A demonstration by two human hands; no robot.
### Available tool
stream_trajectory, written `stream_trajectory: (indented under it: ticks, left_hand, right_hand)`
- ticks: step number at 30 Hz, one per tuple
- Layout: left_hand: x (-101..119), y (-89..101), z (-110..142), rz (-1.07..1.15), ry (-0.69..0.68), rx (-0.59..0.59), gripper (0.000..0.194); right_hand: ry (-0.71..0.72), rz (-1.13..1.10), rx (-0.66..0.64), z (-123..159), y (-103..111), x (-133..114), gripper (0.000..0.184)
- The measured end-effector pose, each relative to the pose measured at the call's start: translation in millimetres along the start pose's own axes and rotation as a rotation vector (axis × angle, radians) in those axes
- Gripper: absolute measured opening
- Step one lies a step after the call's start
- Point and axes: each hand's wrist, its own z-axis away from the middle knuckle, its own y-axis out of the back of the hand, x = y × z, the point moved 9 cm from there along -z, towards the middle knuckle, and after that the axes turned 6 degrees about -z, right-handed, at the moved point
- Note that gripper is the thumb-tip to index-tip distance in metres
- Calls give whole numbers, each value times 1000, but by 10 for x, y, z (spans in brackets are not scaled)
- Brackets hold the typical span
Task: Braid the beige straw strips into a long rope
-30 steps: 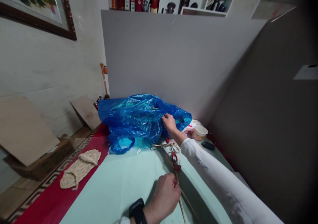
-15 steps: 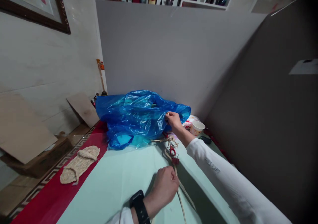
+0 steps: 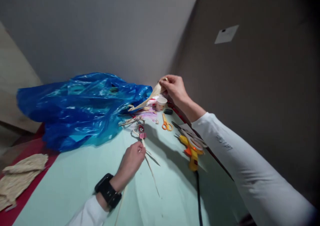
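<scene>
My right hand (image 3: 176, 87) is raised beside the blue plastic bag (image 3: 85, 109), its fingers pinching a pale dried husk strip (image 3: 155, 92). The strip's lower end trails down by the bag's right edge. Lower down, my left hand (image 3: 132, 159) has its fingers closed on thin pale husk strands (image 3: 151, 172), just below a reddish binder clip (image 3: 142, 136). Loose ends of these strands spread over the pale green table cover (image 3: 100, 172). Above the clip sits a small red ring-shaped piece (image 3: 141, 128).
To the right lie orange scissors (image 3: 165, 123), a yellow glue gun (image 3: 193, 152) with a black cord, and larger scissors (image 3: 192, 137). A paper cup (image 3: 161, 103) stands behind them. A woven, sole-shaped piece (image 3: 22, 177) lies at left. Grey panels (image 3: 112, 29) rise behind.
My right hand has drawn the husk strip out from the bag, up and to the right. The view has turned right, bringing the scissors and glue gun into sight. My left hand still grips the strands.
</scene>
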Motion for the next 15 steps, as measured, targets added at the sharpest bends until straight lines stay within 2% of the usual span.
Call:
stream_trajectory:
  ticks: [4,9,12,15]
  left_hand:
    - [70,19,35,19,-12,-28,22]
    - [43,45,40,17,18,4,24]
    - [23,31,25,37,14,-1,24]
    - [72,38,37,82,-9,2,21]
  right_hand:
    - [58,-169,10,152,481,-498,15]
    - [145,-243,10,405,928,-1019,15]
    - [168,-286,-50,518,1061,-1231,16]
    - [110,-347,-128,625,1106,-1313,22]
